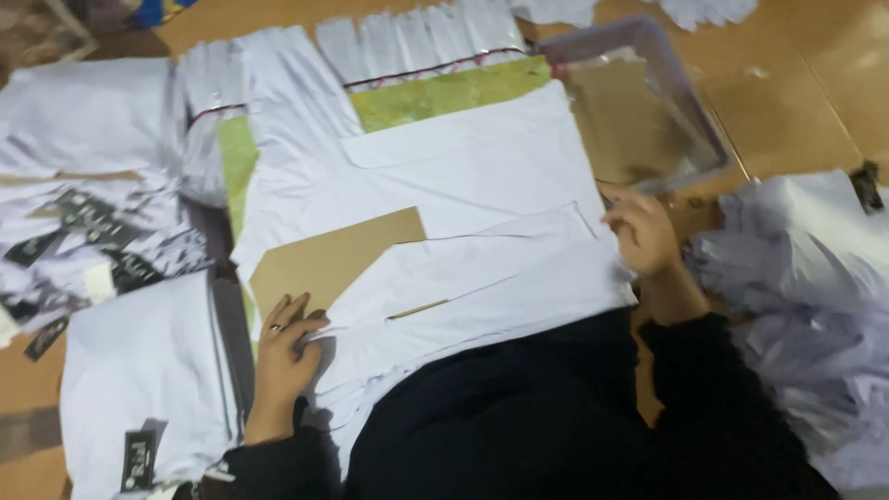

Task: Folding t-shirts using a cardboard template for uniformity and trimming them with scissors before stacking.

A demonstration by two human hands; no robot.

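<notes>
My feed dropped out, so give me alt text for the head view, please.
A person in dark sleeves folds a white garment around a brown cardboard sheet, left hand on the near fold and right hand on the far edge. Folded white garments and a clear plastic tray lie around it.
</notes>
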